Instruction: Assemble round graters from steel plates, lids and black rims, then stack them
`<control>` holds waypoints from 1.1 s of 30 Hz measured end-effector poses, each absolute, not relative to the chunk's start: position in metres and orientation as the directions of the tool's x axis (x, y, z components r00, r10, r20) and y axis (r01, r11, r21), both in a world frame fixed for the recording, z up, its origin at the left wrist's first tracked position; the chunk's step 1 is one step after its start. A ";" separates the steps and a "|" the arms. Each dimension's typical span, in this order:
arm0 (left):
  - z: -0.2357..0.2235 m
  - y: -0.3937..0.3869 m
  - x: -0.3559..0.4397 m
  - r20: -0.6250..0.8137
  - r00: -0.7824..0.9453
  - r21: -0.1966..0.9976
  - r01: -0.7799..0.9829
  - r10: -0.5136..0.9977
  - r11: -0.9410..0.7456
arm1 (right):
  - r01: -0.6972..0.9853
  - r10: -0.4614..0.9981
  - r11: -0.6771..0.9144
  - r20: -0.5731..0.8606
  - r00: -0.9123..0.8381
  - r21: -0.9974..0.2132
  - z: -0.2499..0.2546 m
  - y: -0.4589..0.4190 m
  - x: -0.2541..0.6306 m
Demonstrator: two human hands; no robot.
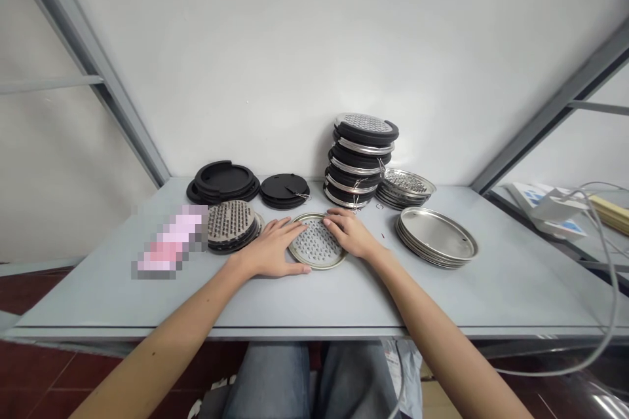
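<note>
Both hands lie flat on one perforated disc (pixel 316 245) at table centre, left hand (pixel 275 250) at 9 o'clock, right hand (pixel 352 234) at 3, fingers spread, grasping nothing. Finished stack (pixel 362 160) at 12; plain pans (pixel 436 236) at 3 and rubber rings (pixel 223 181) at 10 o'clock wait.

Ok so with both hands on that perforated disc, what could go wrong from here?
The tall stack of assembled discs just behind the right hand looks uneven; a bump in lifting could topple it. The perforated disc lies flat on the table, so the left hand may struggle to get under its thin rim, and it might slide toward the stacked pans.
</note>
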State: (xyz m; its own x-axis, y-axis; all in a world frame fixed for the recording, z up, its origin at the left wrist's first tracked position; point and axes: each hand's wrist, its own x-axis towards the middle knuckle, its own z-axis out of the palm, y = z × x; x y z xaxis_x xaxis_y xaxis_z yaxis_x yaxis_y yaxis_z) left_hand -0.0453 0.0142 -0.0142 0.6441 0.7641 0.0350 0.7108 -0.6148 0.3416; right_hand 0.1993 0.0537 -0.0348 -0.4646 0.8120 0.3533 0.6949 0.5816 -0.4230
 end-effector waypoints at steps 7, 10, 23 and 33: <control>-0.020 0.015 -0.036 0.158 0.630 0.356 0.682 0.760 -0.639 | 0.698 0.839 0.544 0.329 -0.434 -0.466 -0.035 0.055 0.197; -0.022 0.017 -0.033 0.165 0.658 0.381 0.645 0.735 -0.663 | 0.683 0.840 0.543 0.320 -0.438 -0.489 -0.033 0.055 0.196; -0.024 0.026 -0.031 0.133 0.663 0.460 0.617 0.737 -0.638 | 0.639 0.845 0.534 0.341 -0.411 -0.553 -0.036 0.063 0.195; -0.023 0.027 -0.030 0.117 0.664 0.440 0.632 0.739 -0.638 | 0.622 0.832 0.554 0.390 -0.395 -0.553 -0.045 0.065 0.189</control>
